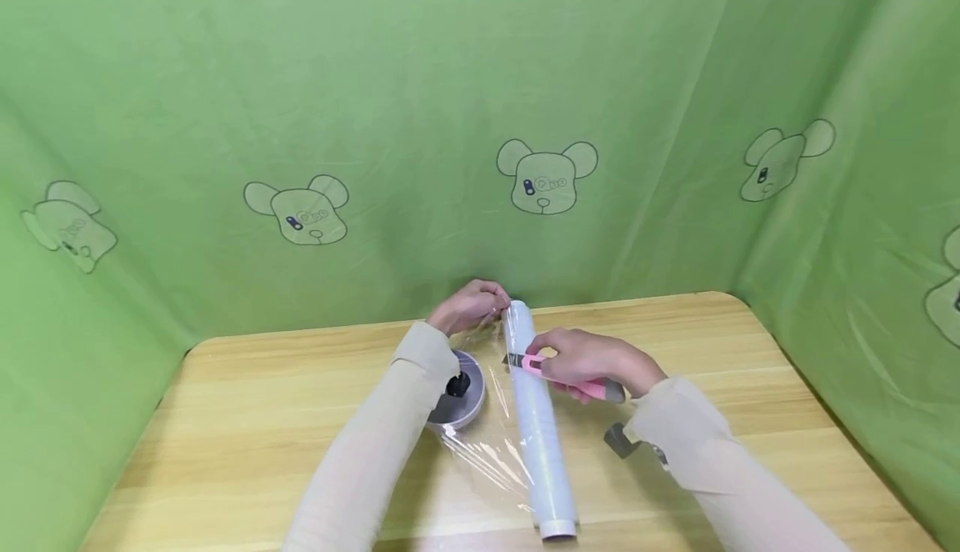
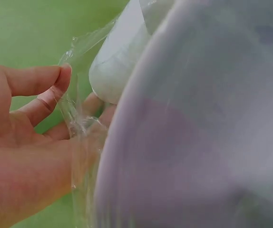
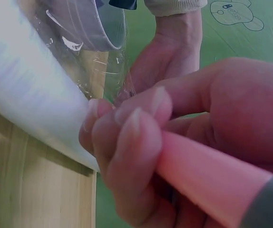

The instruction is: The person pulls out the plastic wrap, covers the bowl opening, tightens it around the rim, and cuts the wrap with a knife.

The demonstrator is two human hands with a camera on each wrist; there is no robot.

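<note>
My left hand (image 1: 472, 303) pinches the far corner of a sheet of clear plastic wrap (image 1: 491, 460) between thumb and forefinger. From a long white roll of plastic wrap (image 1: 542, 444), the sheet spreads left over a round, pale bowl (image 1: 474, 410), which is partly hidden under my left wrist. In my right hand (image 1: 585, 356) I grip a pink utility knife (image 1: 595, 389) with a grey end. Its dark blade (image 1: 513, 360) points left across the upper part of the roll. The left wrist view shows the bowl's pale wall (image 2: 174, 142) up close, beside the wrinkled film.
A light wooden table (image 1: 277, 427) carries the roll and bowl. Directly behind its far edge hangs a green curtain (image 1: 420, 227) printed with bear heads, which also closes both sides. A small dark device (image 1: 621, 440) sits at my right cuff.
</note>
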